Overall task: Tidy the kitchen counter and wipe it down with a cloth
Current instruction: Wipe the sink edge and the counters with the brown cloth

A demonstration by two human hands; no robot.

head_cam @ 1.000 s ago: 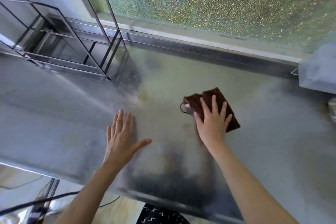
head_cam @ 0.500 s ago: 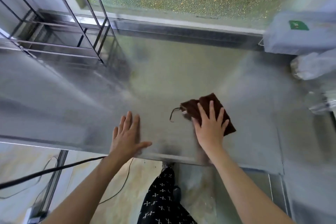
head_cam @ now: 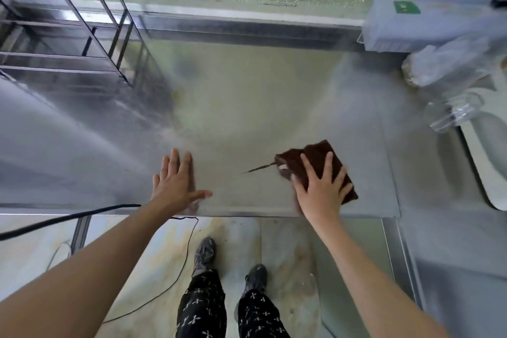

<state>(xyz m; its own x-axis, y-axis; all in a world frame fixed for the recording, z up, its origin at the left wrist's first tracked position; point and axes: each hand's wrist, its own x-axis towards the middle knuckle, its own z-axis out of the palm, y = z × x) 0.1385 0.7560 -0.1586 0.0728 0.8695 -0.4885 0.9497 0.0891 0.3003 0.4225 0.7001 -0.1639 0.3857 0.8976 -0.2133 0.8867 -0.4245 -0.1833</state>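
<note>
A dark brown cloth (head_cam: 315,156) lies folded on the steel counter (head_cam: 247,107), near its front edge and right of the middle. My right hand (head_cam: 319,189) presses flat on the cloth with fingers spread, covering its near half. A thin loop of the cloth trails to the left. My left hand (head_cam: 175,184) rests flat on the bare counter to the left, palm down, fingers apart, holding nothing.
A black wire rack (head_cam: 82,44) stands at the back left. At the right are a pale box with a green label (head_cam: 406,19), a clear plastic bag (head_cam: 444,63), a glass jar (head_cam: 450,112) and a white rim (head_cam: 482,162). A black cable (head_cam: 65,219) hangs below the counter edge.
My right hand has slid the cloth to the right and toward the front edge. The view has tilted down and back, so the floor and my legs now show.
</note>
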